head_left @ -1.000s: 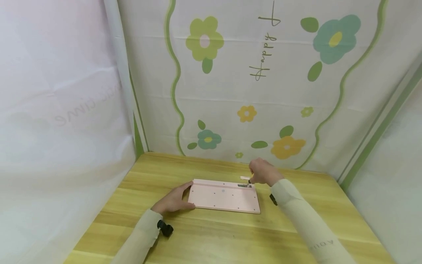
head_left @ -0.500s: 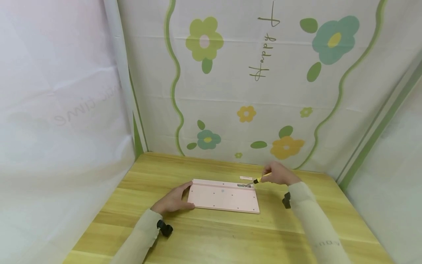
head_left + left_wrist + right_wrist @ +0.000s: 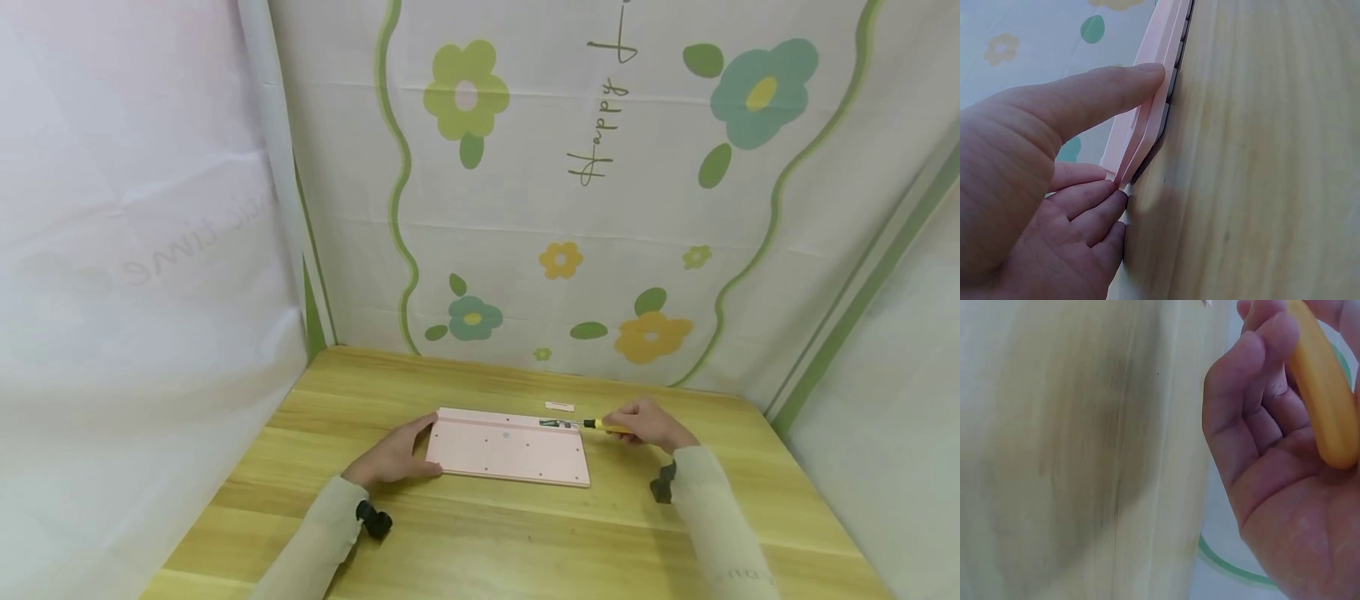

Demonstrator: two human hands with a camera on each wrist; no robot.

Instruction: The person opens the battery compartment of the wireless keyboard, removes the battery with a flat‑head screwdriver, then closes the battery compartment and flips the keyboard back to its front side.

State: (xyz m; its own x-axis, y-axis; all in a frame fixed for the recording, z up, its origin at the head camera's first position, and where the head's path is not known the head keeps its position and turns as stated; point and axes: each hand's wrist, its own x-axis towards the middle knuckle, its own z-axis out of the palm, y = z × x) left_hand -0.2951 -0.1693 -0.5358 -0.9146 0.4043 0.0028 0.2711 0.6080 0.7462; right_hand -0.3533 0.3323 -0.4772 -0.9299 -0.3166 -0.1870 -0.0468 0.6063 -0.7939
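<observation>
A pink keyboard [image 3: 480,454] lies face down on the table, its dark keys [image 3: 1175,78] showing underneath in the left wrist view. My left hand [image 3: 393,454] grips its left end, thumb on the near edge and fingertips at the far corner. At the far right of the keyboard's back is an uncovered compartment [image 3: 551,423] with something dark and metallic inside. My right hand [image 3: 643,423] holds a screwdriver [image 3: 591,424] by its yellow handle [image 3: 1325,387], nearly level, its shaft pointing left at the compartment's right end.
Just behind the keyboard lies a small pink cover [image 3: 559,407]. The wooden table [image 3: 480,542] ends at a white curtain [image 3: 517,208] printed with flowers. More white cloth [image 3: 150,333] hangs on both sides.
My right hand has moved right and then lower, tilting the screwdriver from steep to nearly level with its tip still by the compartment. My left hand and the keyboard have stayed put.
</observation>
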